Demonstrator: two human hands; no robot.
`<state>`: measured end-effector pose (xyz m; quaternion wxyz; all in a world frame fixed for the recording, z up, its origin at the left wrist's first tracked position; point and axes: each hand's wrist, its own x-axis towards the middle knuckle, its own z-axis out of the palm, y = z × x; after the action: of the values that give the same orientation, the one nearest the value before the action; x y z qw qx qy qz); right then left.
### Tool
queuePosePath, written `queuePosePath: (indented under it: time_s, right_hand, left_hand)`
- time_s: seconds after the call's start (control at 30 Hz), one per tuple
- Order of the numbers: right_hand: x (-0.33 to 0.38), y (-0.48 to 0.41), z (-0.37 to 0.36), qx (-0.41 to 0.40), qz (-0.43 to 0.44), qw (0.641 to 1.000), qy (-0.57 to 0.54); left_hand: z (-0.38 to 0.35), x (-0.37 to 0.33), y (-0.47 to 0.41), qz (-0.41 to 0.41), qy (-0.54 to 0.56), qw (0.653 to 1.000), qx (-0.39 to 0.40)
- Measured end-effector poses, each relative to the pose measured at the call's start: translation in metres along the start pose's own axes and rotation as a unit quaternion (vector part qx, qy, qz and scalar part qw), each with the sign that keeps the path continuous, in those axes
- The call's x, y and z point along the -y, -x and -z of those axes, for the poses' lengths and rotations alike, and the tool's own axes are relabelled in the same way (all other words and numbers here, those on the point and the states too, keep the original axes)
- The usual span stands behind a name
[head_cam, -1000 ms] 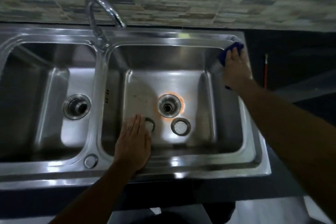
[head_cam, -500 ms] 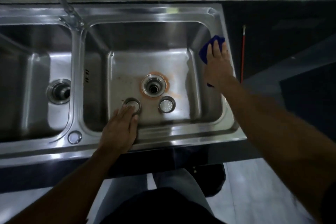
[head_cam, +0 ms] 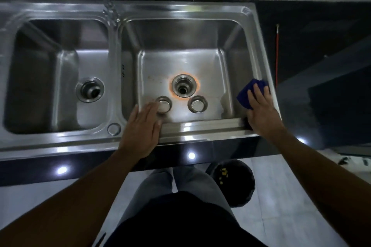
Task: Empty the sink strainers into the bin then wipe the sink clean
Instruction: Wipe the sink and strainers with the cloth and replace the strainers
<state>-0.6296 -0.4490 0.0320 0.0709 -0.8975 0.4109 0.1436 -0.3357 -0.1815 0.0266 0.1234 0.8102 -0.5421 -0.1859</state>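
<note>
While our left hand point(head_cam: 140, 128) lay open and flat before the drain point(head_cam: 183, 86), our right hand point(head_cam: 261, 112), fingers straight, had dragged the blue cloth point(head_cam: 245, 97) nearer along the sink rim point(head_cam: 200, 128) right of that drain, so the wiping was advancing.

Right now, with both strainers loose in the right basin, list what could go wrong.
The right drain sits uncovered, so wiped grime could wash down.
The left strainer and right strainer lie on the basin floor; the blue cloth under the right hand may knock them or skip the orange ring.
</note>
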Motion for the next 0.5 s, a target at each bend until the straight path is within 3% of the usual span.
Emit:
queuePosePath:
  time_s: [0.2,0.33,0.5]
  right_hand:
    - [0.082,0.009,0.0,-0.028,0.001,0.991,-0.134]
    - [0.199,0.006,0.003,-0.025,0.103,0.979,-0.173]
    - [0.347,-0.007,-0.007,-0.03,0.211,0.961,-0.174]
  left_hand:
    - [0.034,0.076,0.051,0.1,-0.083,0.991,0.001]
    - [0.039,0.1,0.082,0.164,-0.079,0.983,0.02]
    - [0.035,0.103,0.083,0.173,-0.088,0.98,0.031]
